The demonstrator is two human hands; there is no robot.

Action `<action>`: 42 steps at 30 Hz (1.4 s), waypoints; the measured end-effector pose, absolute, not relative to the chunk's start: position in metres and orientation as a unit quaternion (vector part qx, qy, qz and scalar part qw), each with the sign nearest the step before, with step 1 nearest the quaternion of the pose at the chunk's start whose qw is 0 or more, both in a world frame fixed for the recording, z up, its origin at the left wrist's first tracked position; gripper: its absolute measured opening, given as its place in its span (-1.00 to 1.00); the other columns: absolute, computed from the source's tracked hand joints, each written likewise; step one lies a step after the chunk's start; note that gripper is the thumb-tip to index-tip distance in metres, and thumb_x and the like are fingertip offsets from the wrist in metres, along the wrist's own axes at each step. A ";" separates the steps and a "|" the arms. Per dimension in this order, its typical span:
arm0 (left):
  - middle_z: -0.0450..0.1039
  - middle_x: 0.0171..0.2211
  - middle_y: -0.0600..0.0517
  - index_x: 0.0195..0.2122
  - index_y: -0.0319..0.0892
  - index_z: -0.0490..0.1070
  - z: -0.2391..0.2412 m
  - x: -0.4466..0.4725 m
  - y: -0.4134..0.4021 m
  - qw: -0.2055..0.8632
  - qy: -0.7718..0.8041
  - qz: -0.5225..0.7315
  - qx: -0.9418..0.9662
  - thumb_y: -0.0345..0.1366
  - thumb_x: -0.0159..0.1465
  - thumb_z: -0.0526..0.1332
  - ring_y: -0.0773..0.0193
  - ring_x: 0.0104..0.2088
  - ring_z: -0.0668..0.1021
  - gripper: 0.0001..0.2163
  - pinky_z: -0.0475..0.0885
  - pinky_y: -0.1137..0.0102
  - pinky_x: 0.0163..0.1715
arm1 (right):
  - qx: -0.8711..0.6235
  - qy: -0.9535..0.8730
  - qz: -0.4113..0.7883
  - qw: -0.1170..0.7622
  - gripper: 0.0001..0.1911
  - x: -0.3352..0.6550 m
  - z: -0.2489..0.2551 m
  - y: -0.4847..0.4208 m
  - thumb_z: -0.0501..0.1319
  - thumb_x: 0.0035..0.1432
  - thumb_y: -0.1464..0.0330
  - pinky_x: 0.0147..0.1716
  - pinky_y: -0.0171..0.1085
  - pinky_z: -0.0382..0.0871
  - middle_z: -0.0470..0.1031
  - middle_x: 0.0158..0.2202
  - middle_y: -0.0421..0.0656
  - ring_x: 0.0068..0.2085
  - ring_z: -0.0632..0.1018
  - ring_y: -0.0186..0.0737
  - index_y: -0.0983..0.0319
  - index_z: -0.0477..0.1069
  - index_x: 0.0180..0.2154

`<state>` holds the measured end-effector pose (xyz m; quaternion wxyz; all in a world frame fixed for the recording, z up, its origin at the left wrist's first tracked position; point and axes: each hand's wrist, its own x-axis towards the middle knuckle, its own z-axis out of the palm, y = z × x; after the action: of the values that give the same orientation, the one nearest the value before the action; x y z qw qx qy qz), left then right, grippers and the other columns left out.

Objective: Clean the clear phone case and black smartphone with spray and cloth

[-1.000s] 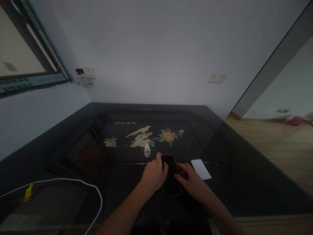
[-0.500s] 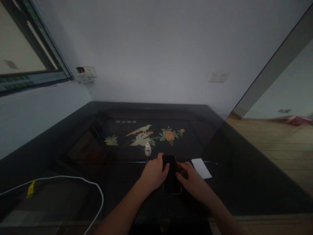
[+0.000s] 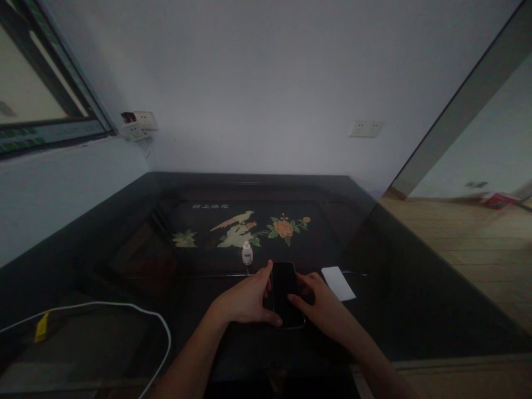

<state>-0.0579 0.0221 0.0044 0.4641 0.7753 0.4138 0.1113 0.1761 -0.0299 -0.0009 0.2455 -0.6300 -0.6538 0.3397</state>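
A black smartphone (image 3: pixel 286 291) with a dark screen is between my two hands, just above or on the dark glossy table. My left hand (image 3: pixel 251 296) grips its left edge, fingers near the top corner and thumb at the bottom left corner. On the other side my right hand (image 3: pixel 316 299) holds the right edge, its thumb lying over the screen. Beyond my left hand stands a small white bottle (image 3: pixel 247 255). White paper (image 3: pixel 338 283) lies flat to the right of my right hand.
The black table (image 3: pixel 415 310) bears a bird-and-flower picture (image 3: pixel 236 233). A white cable (image 3: pixel 124 303) with a yellow tag (image 3: pixel 41 328) curves over its left side. Wall sockets (image 3: pixel 366 128) sit above the far edge, and a window (image 3: pixel 37 83) is at upper left.
My left thumb has moved from the upper part of the screen down to the phone's bottom left corner. My right thumb has shifted further onto the screen. The view has shifted slightly.
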 end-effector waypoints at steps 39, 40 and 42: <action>0.34 -0.53 0.15 -0.28 -0.13 0.38 0.020 -0.043 0.033 0.309 0.442 0.250 0.804 -0.11 0.48 0.03 0.35 -0.51 0.42 -0.72 0.20 0.44 -0.44 | -0.545 -0.611 0.235 0.524 -0.50 0.217 0.007 0.026 0.12 0.38 0.01 -0.59 -0.34 0.14 0.20 -0.62 -0.30 -0.58 0.26 -0.35 0.18 0.28 -0.52; 0.36 -0.52 0.15 -0.28 -0.12 0.38 0.019 -0.044 0.034 0.307 0.443 0.244 0.806 -0.12 0.48 0.03 0.35 -0.50 0.43 -0.73 0.21 0.44 -0.43 | -0.555 -0.599 0.255 0.518 -0.50 0.218 0.000 0.027 0.12 0.38 0.01 -0.60 -0.34 0.13 0.19 -0.62 -0.30 -0.58 0.26 -0.35 0.18 0.27 -0.51; 0.39 -0.51 0.13 -0.29 -0.12 0.38 0.016 -0.046 0.036 0.293 0.454 0.233 0.809 -0.13 0.47 0.03 0.33 -0.48 0.46 -0.73 0.23 0.44 -0.41 | -0.574 -0.586 0.301 0.487 -0.50 0.216 -0.012 0.029 0.12 0.36 -0.01 -0.60 -0.34 0.14 0.21 -0.62 -0.31 -0.59 0.28 -0.35 0.18 0.29 -0.49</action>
<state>-0.0461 0.0360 0.0161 0.2934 0.8085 0.4536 0.2333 0.2161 0.0289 -0.0124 0.4866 -0.5736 -0.5859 0.3014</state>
